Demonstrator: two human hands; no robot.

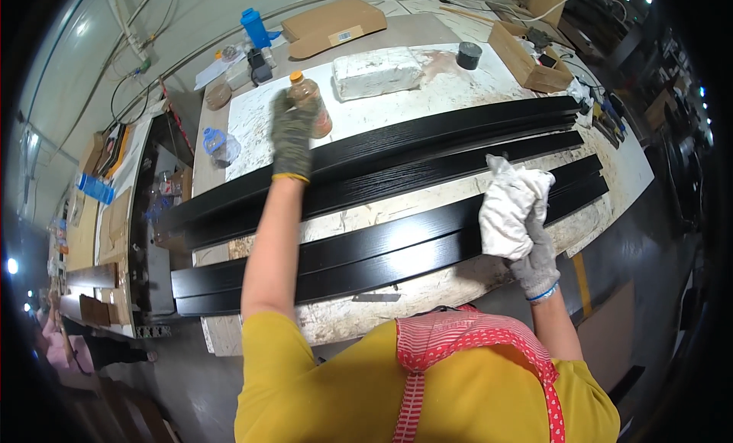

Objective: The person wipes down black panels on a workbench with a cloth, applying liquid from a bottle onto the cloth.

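Note:
My left hand (291,141), in a camouflage-patterned glove, reaches over the dark boards to a clear plastic bottle (323,124) with an orange cap and reddish contents. The glove overlaps the bottle's left side; its fingers are blurred, so a grip cannot be made out. My right hand (537,267), in a pale grey glove, is closed on a bunched white cloth (508,214). That cloth hangs over the right part of the nearest glossy black board (397,248). Further black boards (435,134) lie lengthwise behind it.
On the worktable (252,149) stand a white wrapped block (376,72), a dark round tin (469,56), a wooden box of odds and ends (527,61), a blue bottle (256,29) and brown cardboard (336,23). Another person (72,347) is at far left beside a side bench (114,237).

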